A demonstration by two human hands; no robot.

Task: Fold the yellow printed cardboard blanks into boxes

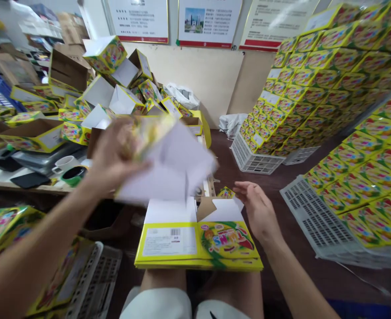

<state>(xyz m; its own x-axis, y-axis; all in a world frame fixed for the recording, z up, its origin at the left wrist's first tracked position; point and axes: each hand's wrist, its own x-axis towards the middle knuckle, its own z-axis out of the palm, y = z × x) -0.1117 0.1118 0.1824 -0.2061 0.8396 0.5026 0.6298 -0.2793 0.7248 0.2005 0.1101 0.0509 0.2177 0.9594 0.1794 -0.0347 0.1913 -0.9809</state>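
A partly folded yellow-and-white cardboard box (168, 159) is in my left hand (112, 155), raised above my lap and smeared by motion. Its white flaps stick out to the right. Across my thighs lies a stack of flat printed box blanks (228, 241), yellow with a green and red design, a white label panel and white upper flaps. My right hand (258, 210) is beside the right end of that stack, fingers stretched out, with nothing visible in it. Whether its fingertips touch the top blank's flap I cannot tell.
Opened boxes (112, 97) are heaped on the table at left, near a white mug (65, 164) and a black phone (30, 179). Boxes stand in tall stacks (331, 66) on white crates (258, 155) at right. Another crate (98, 274) with blanks is at lower left.
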